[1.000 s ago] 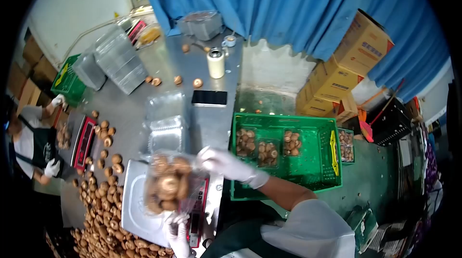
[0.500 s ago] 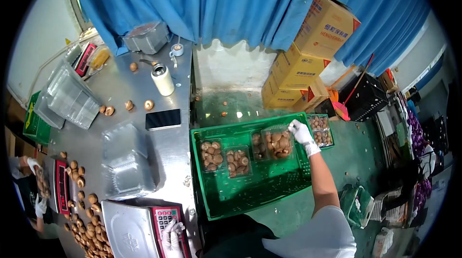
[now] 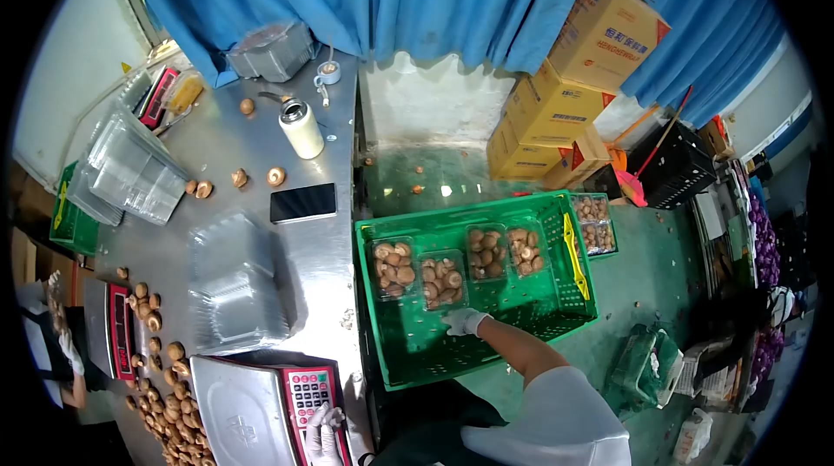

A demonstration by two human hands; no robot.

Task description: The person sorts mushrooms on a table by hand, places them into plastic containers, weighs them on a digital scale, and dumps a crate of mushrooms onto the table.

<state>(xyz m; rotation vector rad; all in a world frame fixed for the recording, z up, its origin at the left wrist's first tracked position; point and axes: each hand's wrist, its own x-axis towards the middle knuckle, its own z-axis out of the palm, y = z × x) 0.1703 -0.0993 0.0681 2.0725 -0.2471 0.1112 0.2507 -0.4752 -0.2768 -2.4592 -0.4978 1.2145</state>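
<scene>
My right hand (image 3: pixel 465 322), in a white glove, is over the green crate (image 3: pixel 476 369), just below a clear tray of mushrooms (image 3: pixel 442 282); its fingers are extended and hold nothing. Three other mushroom trays are in the crate: one at the left (image 3: pixel 393 268), two side by side at the right (image 3: pixel 486 252) (image 3: pixel 525 251). My gloved left hand (image 3: pixel 323 436) rests with fingers apart on the red keypad panel of the scale (image 3: pixel 239 414). The scale's metal plate is bare.
Clear plastic containers (image 3: pixel 234 288), a phone (image 3: pixel 303 203), an open bottle (image 3: pixel 301 129) and loose mushrooms (image 3: pixel 169 418) are on the metal table. A co-worker's gloved hand (image 3: pixel 71 351) is beside another scale (image 3: pixel 109 331) at far left. Cartons (image 3: pixel 556 110) stand behind the crate.
My right hand carried a mushroom tray from above the scale into the crate's right side, let go of it, and moved left and down. My left hand released the tray and came down onto the keypad panel.
</scene>
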